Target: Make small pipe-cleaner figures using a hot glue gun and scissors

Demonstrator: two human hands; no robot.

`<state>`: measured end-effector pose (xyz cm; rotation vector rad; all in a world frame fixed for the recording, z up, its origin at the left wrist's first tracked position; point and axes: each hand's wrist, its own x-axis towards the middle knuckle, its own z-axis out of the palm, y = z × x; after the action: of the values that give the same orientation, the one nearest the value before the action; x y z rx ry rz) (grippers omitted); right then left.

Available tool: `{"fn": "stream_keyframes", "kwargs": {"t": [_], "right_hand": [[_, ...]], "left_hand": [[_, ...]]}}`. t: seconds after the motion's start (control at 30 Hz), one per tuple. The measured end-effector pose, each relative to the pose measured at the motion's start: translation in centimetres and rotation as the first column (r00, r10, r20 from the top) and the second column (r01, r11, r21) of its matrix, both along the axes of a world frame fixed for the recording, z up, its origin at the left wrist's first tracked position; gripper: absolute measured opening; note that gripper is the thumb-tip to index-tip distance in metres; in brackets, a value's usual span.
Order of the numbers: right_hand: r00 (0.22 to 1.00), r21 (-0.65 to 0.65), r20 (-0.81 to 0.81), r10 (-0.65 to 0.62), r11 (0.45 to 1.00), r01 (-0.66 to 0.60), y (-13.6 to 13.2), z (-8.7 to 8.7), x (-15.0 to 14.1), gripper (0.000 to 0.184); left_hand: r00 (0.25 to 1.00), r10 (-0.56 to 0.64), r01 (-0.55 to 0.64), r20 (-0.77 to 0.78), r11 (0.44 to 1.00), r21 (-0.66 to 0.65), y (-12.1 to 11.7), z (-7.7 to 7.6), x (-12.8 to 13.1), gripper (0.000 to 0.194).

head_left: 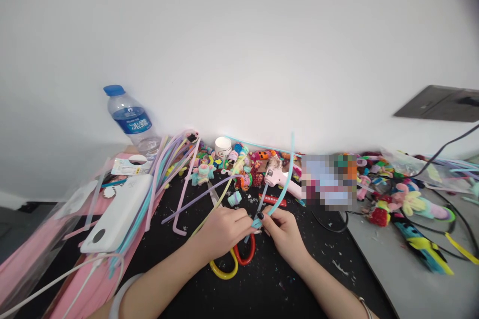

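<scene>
My left hand [221, 230] and my right hand [283, 232] meet over a black mat [262, 284]. Both pinch the lower end of a light-blue pipe cleaner [286, 184] that curves up and to the right between them. My left hand's fingers are curled shut around the stem's end; my right thumb and forefinger press on it from the right. Scissors with one yellow and one red handle [232, 261] lie on the mat just under my hands. A pink-and-white glue gun [279, 179] rests right behind them.
A bundle of pastel pipe cleaners [168, 169] leans at the left over a white power bank [119, 212]. A water bottle [129, 119] stands at the wall. Small fuzzy figures [239, 162] crowd the back, more craft pieces [407, 204] and black cables [441, 224] lie right.
</scene>
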<state>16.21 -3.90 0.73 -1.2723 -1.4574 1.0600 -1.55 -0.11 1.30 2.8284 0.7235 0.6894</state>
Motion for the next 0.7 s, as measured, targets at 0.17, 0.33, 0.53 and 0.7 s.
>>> {"fn": "stream_keyframes", "kwargs": {"t": [0.17,0.33,0.53,0.7], "right_hand": [[1.0,-0.034,0.007,-0.002,0.999,0.002,0.02,-0.05,0.13,0.039],[1.0,-0.028,0.018,-0.013,1.0,0.013,-0.06,0.08,0.14,0.04],[1.0,-0.025,0.012,-0.01,1.0,0.01,0.03,0.14,0.14,0.038],[1.0,0.016,-0.001,-0.003,1.0,0.003,0.18,0.16,0.18,0.034]], "left_hand": [[0.999,-0.039,0.039,-0.014,0.999,-0.008,-0.02,0.15,0.16,0.034],[0.998,-0.033,0.033,-0.052,0.999,0.005,-0.04,0.03,0.31,0.034],[0.997,-0.022,0.024,-0.071,0.999,0.023,0.01,0.18,0.35,0.034],[0.998,-0.02,0.022,-0.053,0.999,0.034,0.13,0.28,0.27,0.033]]}}
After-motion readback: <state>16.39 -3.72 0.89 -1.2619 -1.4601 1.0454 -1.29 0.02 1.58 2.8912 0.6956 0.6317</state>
